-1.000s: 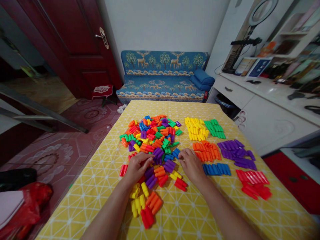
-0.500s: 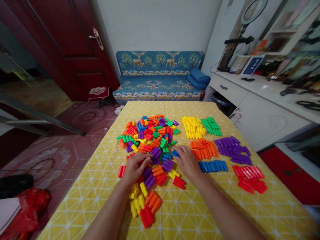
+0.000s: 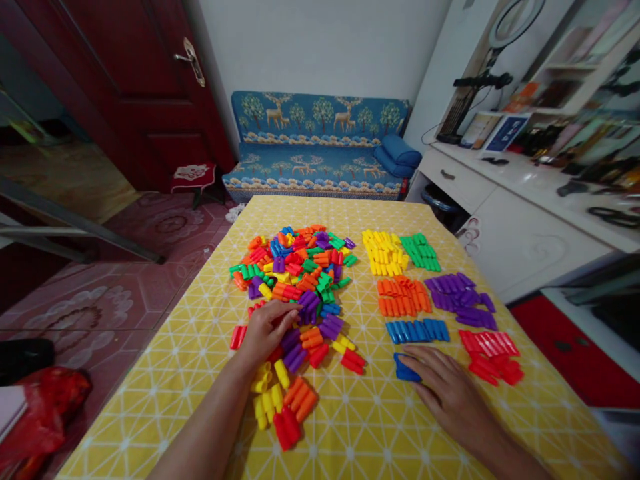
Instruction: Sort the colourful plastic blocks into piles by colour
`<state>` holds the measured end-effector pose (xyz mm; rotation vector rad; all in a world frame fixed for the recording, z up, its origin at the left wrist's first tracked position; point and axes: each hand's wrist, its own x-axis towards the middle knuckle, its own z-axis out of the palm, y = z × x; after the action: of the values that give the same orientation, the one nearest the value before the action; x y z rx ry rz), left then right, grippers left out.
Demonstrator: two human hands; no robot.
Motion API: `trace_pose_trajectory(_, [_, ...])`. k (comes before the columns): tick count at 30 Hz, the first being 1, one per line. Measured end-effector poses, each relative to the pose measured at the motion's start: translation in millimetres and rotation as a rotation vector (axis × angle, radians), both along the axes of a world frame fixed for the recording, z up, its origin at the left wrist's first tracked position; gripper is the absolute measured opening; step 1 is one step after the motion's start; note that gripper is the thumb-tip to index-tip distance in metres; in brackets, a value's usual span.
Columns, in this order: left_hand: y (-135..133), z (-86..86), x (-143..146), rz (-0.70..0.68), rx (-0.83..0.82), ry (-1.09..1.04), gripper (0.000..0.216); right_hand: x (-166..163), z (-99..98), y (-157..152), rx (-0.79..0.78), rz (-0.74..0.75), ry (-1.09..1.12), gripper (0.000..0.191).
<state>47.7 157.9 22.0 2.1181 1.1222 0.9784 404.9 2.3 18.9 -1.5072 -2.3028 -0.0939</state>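
A mixed heap of coloured plastic tube pieces [image 3: 295, 273] lies mid-table on the yellow patterned cloth [image 3: 350, 427]. My left hand [image 3: 265, 330] rests at the heap's near edge, fingers curled over purple and red pieces. My right hand [image 3: 445, 387] lies flat and open on the cloth, fingertips touching a blue piece [image 3: 404, 368] just below the blue row [image 3: 417, 330]. To the right lie sorted groups: yellow [image 3: 383, 252], green [image 3: 424, 252], orange [image 3: 403, 297], purple [image 3: 463, 300], red [image 3: 490, 357].
Loose yellow, orange and red pieces [image 3: 283, 407] lie near my left forearm. A blue sofa [image 3: 320, 153] stands behind the table, a dark red door [image 3: 145, 80] to the left, and a white cabinet [image 3: 520, 220] along the right.
My right hand has carried a blue piece from the heap's edge to the right and nearer, setting it down below the blue row. My left hand has barely shifted.
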Motion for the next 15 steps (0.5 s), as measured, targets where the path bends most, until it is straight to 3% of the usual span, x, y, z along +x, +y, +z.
trace_pose_trajectory(10, [-1, 0.9, -1, 0.011, -0.005, -0.009, 0.026, 4, -0.4, 13, 0.079, -0.154, 0.085, 0.03])
trace_pose_trajectory(15, [-1, 1.0, 0, 0.003, 0.003, -0.009, 0.025, -30, 11.5, 30, 0.047, -0.073, 0.202, 0.031])
